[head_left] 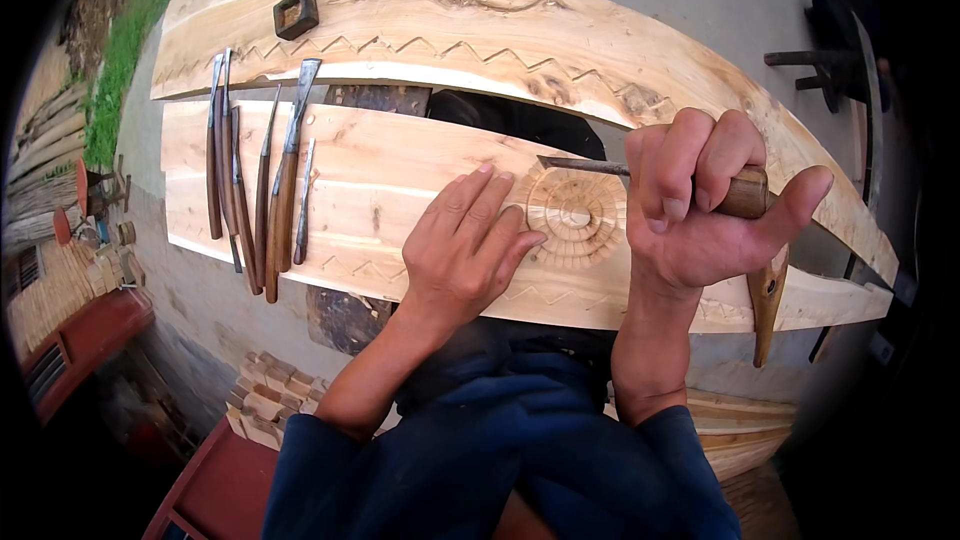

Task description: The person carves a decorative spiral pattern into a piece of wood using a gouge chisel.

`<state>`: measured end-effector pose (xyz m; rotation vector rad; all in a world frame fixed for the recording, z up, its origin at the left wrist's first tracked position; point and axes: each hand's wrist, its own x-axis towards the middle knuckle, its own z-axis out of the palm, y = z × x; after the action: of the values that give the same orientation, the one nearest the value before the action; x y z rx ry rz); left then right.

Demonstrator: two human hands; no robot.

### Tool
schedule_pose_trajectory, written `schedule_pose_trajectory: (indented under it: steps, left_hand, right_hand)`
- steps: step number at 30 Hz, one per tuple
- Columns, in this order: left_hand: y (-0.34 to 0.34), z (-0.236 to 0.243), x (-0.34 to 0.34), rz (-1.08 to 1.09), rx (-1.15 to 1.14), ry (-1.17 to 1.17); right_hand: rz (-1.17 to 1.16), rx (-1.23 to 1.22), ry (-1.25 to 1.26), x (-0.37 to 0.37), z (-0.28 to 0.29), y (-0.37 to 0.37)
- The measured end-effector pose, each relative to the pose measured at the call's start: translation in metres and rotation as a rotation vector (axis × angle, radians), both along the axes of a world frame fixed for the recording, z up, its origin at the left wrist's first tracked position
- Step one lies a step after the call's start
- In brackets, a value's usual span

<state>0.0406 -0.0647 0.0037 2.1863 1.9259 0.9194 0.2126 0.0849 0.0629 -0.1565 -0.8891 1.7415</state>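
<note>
Your right hand (690,180) is gripping a chisel (590,166), with the fingers curling around the wooden handle and the thumb sticking out to the right. The fingers are hiding the middle of the chisel. Its metal blade is pointing left, and its tip is sitting by the upper left edge of a carved swirl (575,215), near the middle of the frame. You can't tell here if the tip is touching the wood. Your left hand (462,245) is lying open, palm down, on the lower board (370,180), just left of the swirl, and no tool is showing in it. Your right hand and wrist are covering part of the lower board. A brown wooden tool (768,305) is poking out below your thumb, and your hand is hiding its top.

On the left part of the lower board, a row of carving tools (289,160) is lying close together, some crossing. Behind it, the upper board (400,10) is showing a zigzag line and another swirl. A small dark square block (296,14) is sitting on it. Dark supports (345,320) are peeking out underneath. Green grass (130,50) is growing at the upper left, wood blocks (275,395) are piling up at the lower left, and a dark shape (835,55) at the far right is looking blurry.
</note>
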Motion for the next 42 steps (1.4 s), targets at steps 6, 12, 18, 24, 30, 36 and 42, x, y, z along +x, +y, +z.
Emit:
schedule_pose_trajectory:
  steps: [6, 12, 18, 24, 30, 36, 42]
  left_hand:
    - [-0.007, 0.004, 0.003, -0.079, 0.107, 0.005]
    - [-0.004, 0.004, 0.005, -0.142, 0.054, 0.073]
    - [-0.004, 0.002, 0.005, -0.148, 0.043, 0.088]
    - [-0.003, 0.001, 0.005, -0.147, 0.052, 0.076]
    - [-0.003, 0.001, 0.004, -0.160, 0.070, 0.080]
    - [0.000, 0.002, 0.005, -0.144, 0.013, 0.068]
    - [0.000, 0.002, 0.006, -0.143, -0.031, 0.084]
  right_hand:
    - [0.042, -0.028, -0.015, -0.003, -0.007, 0.001]
    - [0.048, -0.039, -0.035, -0.006, -0.011, 0.002]
    - [0.067, -0.052, -0.050, -0.006, -0.013, 0.002]
    - [0.064, -0.053, -0.063, -0.009, -0.013, 0.004]
    - [0.086, -0.061, -0.061, -0.006, -0.015, 0.006]
    - [0.099, -0.082, -0.040, -0.005, -0.015, 0.007]
    - [0.085, -0.103, -0.043, -0.003, -0.016, 0.009]
